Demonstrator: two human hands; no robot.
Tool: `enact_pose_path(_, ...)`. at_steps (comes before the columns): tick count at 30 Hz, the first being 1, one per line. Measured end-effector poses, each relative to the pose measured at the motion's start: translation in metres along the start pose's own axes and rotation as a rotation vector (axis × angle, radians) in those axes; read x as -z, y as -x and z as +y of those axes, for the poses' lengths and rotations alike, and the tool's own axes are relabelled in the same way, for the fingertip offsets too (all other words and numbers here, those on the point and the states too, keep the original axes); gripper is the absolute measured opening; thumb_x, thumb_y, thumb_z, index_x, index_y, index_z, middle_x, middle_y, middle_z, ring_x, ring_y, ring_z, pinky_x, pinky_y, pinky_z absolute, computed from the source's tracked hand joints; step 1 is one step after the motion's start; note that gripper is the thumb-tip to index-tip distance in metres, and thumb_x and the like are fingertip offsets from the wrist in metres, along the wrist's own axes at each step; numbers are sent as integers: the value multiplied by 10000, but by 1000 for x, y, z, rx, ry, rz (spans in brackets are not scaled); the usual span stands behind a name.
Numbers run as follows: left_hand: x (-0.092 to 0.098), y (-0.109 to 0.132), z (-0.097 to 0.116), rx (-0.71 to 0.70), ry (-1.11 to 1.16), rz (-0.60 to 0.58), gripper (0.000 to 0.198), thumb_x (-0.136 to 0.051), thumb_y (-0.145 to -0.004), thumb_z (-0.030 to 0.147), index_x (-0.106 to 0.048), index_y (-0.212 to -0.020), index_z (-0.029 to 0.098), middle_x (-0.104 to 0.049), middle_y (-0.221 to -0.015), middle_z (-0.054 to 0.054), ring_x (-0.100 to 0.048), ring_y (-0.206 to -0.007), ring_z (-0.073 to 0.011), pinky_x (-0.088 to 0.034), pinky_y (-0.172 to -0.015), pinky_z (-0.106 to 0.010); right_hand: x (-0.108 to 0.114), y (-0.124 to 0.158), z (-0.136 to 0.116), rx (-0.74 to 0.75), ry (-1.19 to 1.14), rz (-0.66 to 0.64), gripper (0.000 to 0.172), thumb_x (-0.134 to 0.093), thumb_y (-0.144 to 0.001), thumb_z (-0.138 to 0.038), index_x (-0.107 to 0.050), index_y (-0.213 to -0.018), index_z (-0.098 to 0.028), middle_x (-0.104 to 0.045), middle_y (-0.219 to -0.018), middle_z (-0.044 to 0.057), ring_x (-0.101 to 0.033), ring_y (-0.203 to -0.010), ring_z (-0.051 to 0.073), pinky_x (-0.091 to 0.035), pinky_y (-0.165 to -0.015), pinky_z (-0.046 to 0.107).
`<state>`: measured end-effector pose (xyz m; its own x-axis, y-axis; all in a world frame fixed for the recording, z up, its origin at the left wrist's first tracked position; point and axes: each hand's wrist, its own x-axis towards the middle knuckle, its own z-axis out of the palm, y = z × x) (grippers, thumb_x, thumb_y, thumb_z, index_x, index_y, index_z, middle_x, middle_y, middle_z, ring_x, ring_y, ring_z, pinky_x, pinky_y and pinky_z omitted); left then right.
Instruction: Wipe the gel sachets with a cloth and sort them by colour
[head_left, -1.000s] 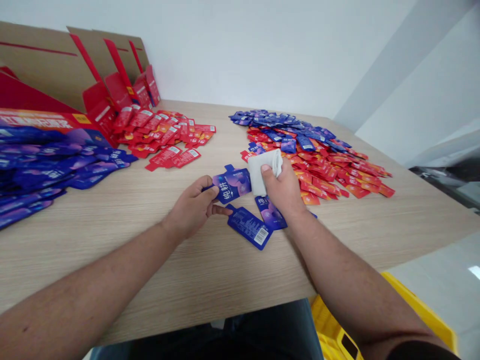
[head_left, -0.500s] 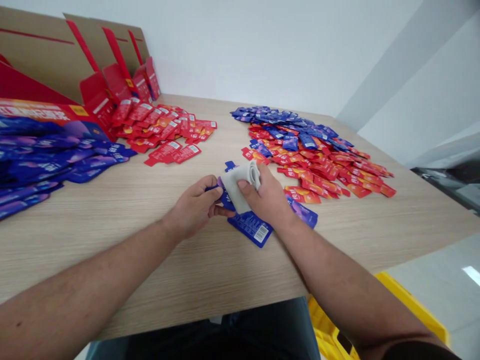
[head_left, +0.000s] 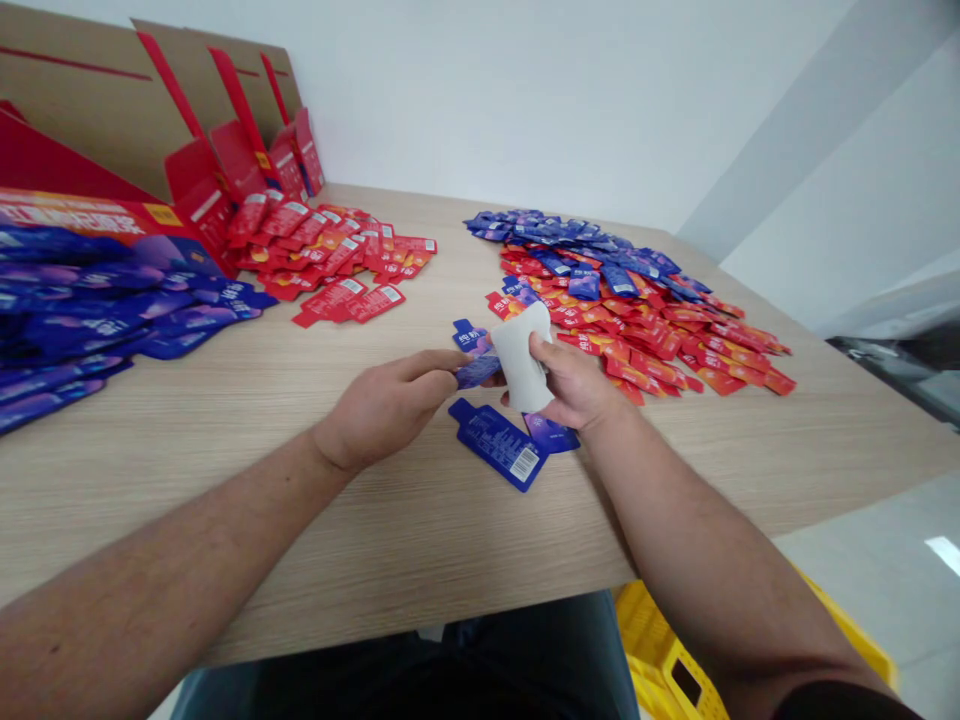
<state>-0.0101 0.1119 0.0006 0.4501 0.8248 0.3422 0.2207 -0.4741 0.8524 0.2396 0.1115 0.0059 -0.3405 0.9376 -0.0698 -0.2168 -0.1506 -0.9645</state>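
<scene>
My left hand [head_left: 384, 398] pinches a blue-purple foil sachet [head_left: 478, 372] by its end, holding it just above the table. My right hand [head_left: 570, 382] is shut on a folded white cloth [head_left: 520, 358], whose edge sits against the far end of that sachet. Under the two hands lie more sachets. One blue sachet [head_left: 499, 445] lies with its barcode showing, a second [head_left: 550, 433] is partly hidden under my right hand, and a third [head_left: 469, 338] lies just beyond the held one.
The light wood-grain table [head_left: 225, 500] carries a large red-and-blue sachet pile [head_left: 630, 310] at the right and red sachets [head_left: 322, 265] at the far left. A blue sachet heap [head_left: 97, 320] lies in a red box, with cardboard displays [head_left: 225, 120] behind. A yellow crate [head_left: 660, 650] sits below the near edge.
The white cloth has come off the sachet and now stands upright beside its far end. The held sachet has turned flatter, and my left hand has shifted slightly left.
</scene>
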Motion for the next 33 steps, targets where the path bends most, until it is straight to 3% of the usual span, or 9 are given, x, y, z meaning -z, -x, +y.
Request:
enact_pose_path(5,4,-1,0,-108,-117,40,169,-742,-746,155,-760,-880,256,-670,-1287,-76,-591,-1207,-278,-412,-1098,-427,-1,-4,5,113,62,147,628,-767,-666,-688,-600,-1051,-221,-741,-905,62,-707,-758,253,-606,-603,395)
enact_pose_path(8,-1,-4,1,-95,-77,151,224,-789,-689,159,-731,-892,233,-632,-1286,-107,-547,-1232,-279,-452,-1064,-423,-5,-6,8,266,206,277,651,-698,-690,-748,-571,-1086,-247,-738,-976,57,-709,-861,272,-602,-680,419)
enact_pose_path(11,-10,-7,3,126,242,274,448,-829,-612,166,-648,-1018,219,-643,-1201,-103,-597,-1138,-268,-553,-911,-399,-6,-7,13,368,348,359,648,-600,-754,-780,-546,-1141,-262,-724,-1051,59,-698,-944,283,-589,-727,428)
enact_pose_path(13,-15,-9,5,308,590,239,495,-785,-649,190,-587,-1103,220,-671,-1124,-83,-657,-1001,-245,-592,-782,-383,-4,-7,16,415,391,378,622,-589,-787,-754,-538,-1164,-262,-716,-1056,58,-694,-943,278,-583,-753,435)
enact_pose_path(16,-17,-9,8,476,1022,136,349,-671,-747,248,-599,-1083,192,-701,-1051,-88,-690,-924,-238,-610,-723,-386,1,-7,18,451,420,395,584,-598,-824,-705,-532,-1194,-258,-708,-1032,51,-686,-923,268,-577,-786,445)
enact_pose_path(18,-18,-8,9,519,1123,129,251,-642,-799,297,-628,-1016,172,-712,-1040,-106,-700,-915,-240,-616,-712,-371,4,-7,19,453,457,401,579,-591,-836,-699,-531,-1208,-259,-702,-1029,49,-680,-922,267,-576,-800,452)
enact_pose_path(23,-25,-6,6,534,987,146,175,-721,-797,202,-558,-854,172,-705,-900,-59,-702,-788,-187,-611,-653,-315,-2,-5,14,472,658,391,513,-528,-877,-689,-562,-1156,-260,-670,-1012,57,-643,-944,270,-554,-831,467)
enact_pose_path(29,-36,-1,12,433,861,78,208,-718,-770,178,-510,-787,168,-623,-760,5,-659,-696,-142,-607,-670,-318,-36,4,8,693,1142,401,339,-516,-918,-541,-572,-995,-216,-583,-1064,113,-534,-1066,278,-453,-968,472)
enact_pose_path(33,-34,0,18,404,908,106,235,-692,-773,164,-459,-756,179,-576,-703,30,-611,-644,-119,-612,-666,-344,-20,-2,6,592,1213,551,270,-502,-920,-490,-537,-934,-223,-583,-945,94,-543,-964,283,-464,-890,482)
